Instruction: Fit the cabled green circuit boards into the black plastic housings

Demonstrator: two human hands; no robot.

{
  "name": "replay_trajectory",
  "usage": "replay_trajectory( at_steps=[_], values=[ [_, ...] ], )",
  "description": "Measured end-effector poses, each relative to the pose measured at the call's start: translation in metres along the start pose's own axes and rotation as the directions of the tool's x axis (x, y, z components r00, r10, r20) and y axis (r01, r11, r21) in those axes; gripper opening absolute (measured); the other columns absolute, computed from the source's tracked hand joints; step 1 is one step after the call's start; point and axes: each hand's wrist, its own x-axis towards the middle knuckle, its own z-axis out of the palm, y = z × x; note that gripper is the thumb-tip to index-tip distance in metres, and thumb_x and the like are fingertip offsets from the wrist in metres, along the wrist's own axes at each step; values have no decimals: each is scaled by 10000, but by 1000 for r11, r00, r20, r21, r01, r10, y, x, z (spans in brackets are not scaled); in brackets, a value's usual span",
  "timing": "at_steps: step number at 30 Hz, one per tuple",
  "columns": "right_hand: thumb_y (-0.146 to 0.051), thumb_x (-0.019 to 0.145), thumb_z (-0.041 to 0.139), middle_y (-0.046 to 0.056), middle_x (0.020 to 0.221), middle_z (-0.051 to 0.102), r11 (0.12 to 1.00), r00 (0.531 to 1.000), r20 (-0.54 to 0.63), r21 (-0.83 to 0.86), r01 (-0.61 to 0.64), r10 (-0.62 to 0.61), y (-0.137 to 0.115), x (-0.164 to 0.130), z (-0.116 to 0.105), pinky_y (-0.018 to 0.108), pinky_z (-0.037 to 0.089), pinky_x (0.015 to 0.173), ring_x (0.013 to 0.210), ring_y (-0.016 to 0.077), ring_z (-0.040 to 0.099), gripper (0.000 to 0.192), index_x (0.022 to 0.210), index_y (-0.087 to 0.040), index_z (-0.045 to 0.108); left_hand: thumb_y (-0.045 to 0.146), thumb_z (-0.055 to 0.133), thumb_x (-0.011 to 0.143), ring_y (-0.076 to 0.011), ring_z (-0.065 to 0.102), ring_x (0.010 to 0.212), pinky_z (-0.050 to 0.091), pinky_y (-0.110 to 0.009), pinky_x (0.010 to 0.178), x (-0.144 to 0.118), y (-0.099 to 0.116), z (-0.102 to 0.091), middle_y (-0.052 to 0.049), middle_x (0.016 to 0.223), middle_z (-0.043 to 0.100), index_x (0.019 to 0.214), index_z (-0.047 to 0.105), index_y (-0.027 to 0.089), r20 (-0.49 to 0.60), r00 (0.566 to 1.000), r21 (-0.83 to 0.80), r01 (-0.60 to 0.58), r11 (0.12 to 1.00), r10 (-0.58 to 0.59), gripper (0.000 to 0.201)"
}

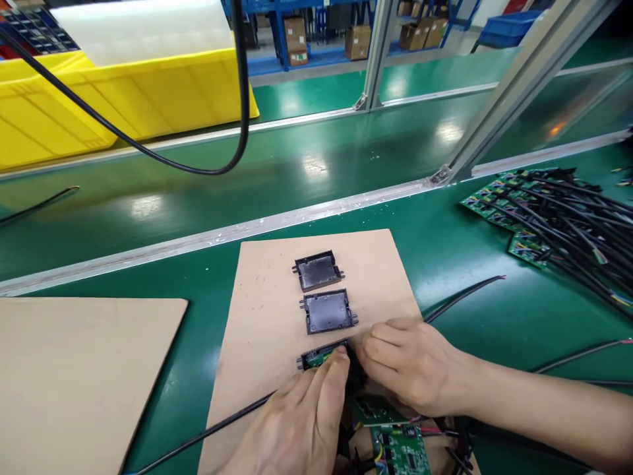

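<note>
Ideally, the hard, glossy bench point(445, 251) takes the push while the matt, fibrous card point(267, 297) spares the plastic from scuffs. With the nearest case point(322, 348) as clock centre, the left hand point(306, 422) sits at half past six, fingers close together, one fingertip bearing down inside the case. At three, the right hand point(415, 359) is curled as if pinching by the case's end; what lies between its fingertips is hidden. Even, gentle pressure from both would likely serve better than force at one corner. A round, rubbery cable point(212, 432) runs under the left hand from eight o'clock; slack there should prevent tugging. The case is a shallow, black, thin-walled tray on the card, like the two open cases point(329, 311) at twelve. Inside it, the flat green board point(316, 360) is probably best kept level, with nothing trapped beneath.
</note>
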Motion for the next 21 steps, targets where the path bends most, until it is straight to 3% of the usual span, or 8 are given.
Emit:
replay_trajectory(
  at_steps=[3, 8, 11, 15, 18, 21],
  values=[
    [-108, 968, 369, 52, 778, 561, 1000, 997, 76, -17, -22, 23, -4, 2, -1, 343, 296, 557, 706, 190, 464, 270, 863, -139, 616, -22, 325, 804, -188, 671, 942, 578, -271, 813, 1, -1, -4, -141, 1046, 710, 1352, 412, 15, 36, 999, -22, -34, 999, 35, 556],
    [-98, 949, 414, 44, 785, 550, 999, 995, 94, -7, -36, 37, -4, 4, -3, 346, 275, 579, 717, 189, 440, 214, 849, -135, 600, -35, 298, 805, -224, 668, 911, 592, -305, 760, 1, 0, -7, -195, 1050, 697, 1474, 173, -43, 122, 987, 35, -113, 993, 108, 680],
    [-88, 912, 444, 41, 784, 556, 994, 994, 53, 36, -102, 100, 0, 2, -1, 342, 282, 614, 739, 192, 428, 191, 823, -152, 601, 21, 332, 816, -221, 675, 898, 604, -315, 759, -3, -2, -6, -187, 1065, 690, 1434, 284, -4, 137, 990, -77, -25, 997, 35, 621],
    [-126, 896, 484, 66, 835, 570, 960, 976, 22, 180, -216, 216, 5, -2, -2, 333, 336, 692, 794, 198, 451, 160, 809, -144, 618, 47, 374, 846, -198, 640, 1061, 573, -298, 881, -11, -6, -6, -156, 1215, 646, 1419, 326, 52, 81, 997, -172, 26, 985, -12, 575],
    [-195, 920, 509, 72, 867, 572, 921, 964, 15, 293, -257, 264, 5, -3, -3, 339, 362, 757, 848, 206, 469, 155, 842, -143, 634, 13, 342, 857, -200, 631, 1074, 551, -290, 890, -12, -5, -7, -150, 1200, 658, 1417, 333, 32, 100, 994, -72, -45, 996, 52, 560],
    [-188, 917, 498, 52, 825, 567, 918, 967, -23, 322, -232, 253, 4, -2, -1, 333, 355, 751, 827, 198, 463, 168, 810, -156, 624, 4, 328, 863, -235, 631, 1070, 521, -304, 886, -6, 1, -9, -184, 1214, 654, 1334, 421, -30, 130, 969, 136, -225, 965, 208, 481]
  ],
)
